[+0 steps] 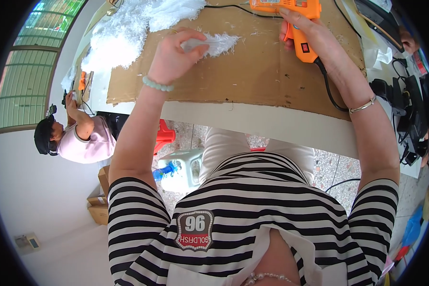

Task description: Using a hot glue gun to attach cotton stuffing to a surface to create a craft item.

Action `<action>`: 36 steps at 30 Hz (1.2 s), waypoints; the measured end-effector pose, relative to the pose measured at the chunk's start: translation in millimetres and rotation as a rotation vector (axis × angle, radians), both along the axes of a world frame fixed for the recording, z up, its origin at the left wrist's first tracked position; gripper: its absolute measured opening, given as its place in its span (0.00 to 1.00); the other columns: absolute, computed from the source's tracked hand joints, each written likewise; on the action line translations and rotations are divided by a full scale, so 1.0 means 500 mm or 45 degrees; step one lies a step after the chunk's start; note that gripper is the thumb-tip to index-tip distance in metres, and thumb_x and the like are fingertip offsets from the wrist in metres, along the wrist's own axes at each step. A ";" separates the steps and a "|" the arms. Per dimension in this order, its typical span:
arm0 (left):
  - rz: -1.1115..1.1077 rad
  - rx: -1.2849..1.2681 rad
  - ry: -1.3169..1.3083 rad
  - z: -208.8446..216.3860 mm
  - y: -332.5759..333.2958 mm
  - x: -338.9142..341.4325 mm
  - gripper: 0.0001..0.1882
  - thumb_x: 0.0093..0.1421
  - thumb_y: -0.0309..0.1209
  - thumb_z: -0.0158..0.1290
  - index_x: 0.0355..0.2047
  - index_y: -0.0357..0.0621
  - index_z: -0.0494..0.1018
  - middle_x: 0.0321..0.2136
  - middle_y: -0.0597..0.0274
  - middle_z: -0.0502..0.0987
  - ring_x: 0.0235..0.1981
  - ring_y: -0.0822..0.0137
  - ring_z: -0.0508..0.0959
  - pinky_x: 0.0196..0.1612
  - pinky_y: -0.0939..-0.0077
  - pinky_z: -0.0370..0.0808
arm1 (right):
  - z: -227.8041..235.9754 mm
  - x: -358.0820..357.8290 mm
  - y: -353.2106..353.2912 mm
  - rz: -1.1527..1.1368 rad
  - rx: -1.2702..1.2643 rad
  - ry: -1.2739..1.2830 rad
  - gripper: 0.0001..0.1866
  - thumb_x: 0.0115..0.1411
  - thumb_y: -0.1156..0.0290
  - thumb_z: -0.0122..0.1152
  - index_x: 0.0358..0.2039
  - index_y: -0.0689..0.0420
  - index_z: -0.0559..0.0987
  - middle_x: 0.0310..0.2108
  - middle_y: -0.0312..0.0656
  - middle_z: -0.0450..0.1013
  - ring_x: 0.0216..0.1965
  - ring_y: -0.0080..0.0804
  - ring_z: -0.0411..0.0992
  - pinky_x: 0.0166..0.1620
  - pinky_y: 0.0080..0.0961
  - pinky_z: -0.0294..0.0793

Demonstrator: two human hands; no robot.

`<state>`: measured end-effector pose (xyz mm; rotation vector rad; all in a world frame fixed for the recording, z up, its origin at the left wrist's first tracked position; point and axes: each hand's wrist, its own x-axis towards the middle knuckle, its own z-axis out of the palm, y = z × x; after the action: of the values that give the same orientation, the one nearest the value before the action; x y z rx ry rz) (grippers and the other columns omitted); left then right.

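Note:
My right hand (319,40) is wrapped round the grip of an orange hot glue gun (303,46), held over the cardboard at the far right. The gun's nozzle points left, and a black cord leaves the base of its grip. To the left, my left hand (174,55) is closed, thumb and fingers curled round one end of a small white fringed piece (221,44). The frayed end of that piece spreads rightward over the cardboard; the end within my fingers is partly hidden. A large heap of fluffy white material (116,43) lies beyond my left hand.
Brown cardboard (252,78) covers much of the white table (272,128). Black devices and cables (405,105) crowd the right side. At left, another person (83,136) works with an orange tool. A pale stool (183,167) and a red stool (165,136) stand below the table.

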<state>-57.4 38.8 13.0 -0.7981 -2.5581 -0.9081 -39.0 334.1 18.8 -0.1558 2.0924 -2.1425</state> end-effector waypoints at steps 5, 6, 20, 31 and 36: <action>-0.018 -0.163 0.018 -0.006 0.023 0.029 0.10 0.48 0.26 0.61 0.31 0.43 0.76 0.28 0.61 0.76 0.21 0.63 0.72 0.25 0.74 0.69 | -0.003 -0.004 0.007 0.022 0.051 -0.003 0.20 0.61 0.50 0.53 0.25 0.56 0.73 0.22 0.34 0.70 0.23 0.20 0.68 0.30 0.18 0.70; -0.020 -0.145 -0.024 -0.009 0.022 0.026 0.09 0.48 0.27 0.61 0.31 0.43 0.76 0.28 0.60 0.76 0.21 0.63 0.72 0.26 0.73 0.69 | -0.003 -0.003 0.006 0.027 0.052 -0.002 0.20 0.61 0.50 0.53 0.25 0.56 0.73 0.22 0.34 0.70 0.23 0.20 0.68 0.30 0.18 0.70; 0.018 -0.309 0.178 -0.017 0.039 0.004 0.05 0.49 0.26 0.56 0.29 0.45 0.74 0.24 0.61 0.77 0.24 0.58 0.75 0.29 0.71 0.73 | -0.003 -0.003 0.005 0.018 0.050 0.005 0.20 0.60 0.50 0.54 0.25 0.56 0.73 0.22 0.34 0.70 0.24 0.20 0.68 0.31 0.18 0.71; 0.073 -0.009 -0.108 -0.016 0.014 0.002 0.12 0.53 0.32 0.58 0.38 0.42 0.76 0.30 0.61 0.79 0.25 0.69 0.77 0.30 0.77 0.73 | -0.011 -0.011 0.014 0.047 0.024 -0.009 0.19 0.60 0.51 0.54 0.25 0.56 0.73 0.22 0.34 0.70 0.23 0.20 0.68 0.30 0.18 0.70; 0.109 -0.184 -0.095 -0.023 0.009 -0.009 0.14 0.50 0.32 0.60 0.37 0.44 0.76 0.32 0.60 0.79 0.31 0.65 0.78 0.36 0.73 0.74 | -0.009 -0.008 0.007 0.050 0.021 0.023 0.19 0.60 0.52 0.53 0.27 0.56 0.74 0.22 0.35 0.70 0.23 0.20 0.68 0.30 0.18 0.70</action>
<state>-62.2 43.5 1.4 -0.6996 -2.7250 -0.7477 -43.2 337.8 14.2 -0.2133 2.0978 -2.1089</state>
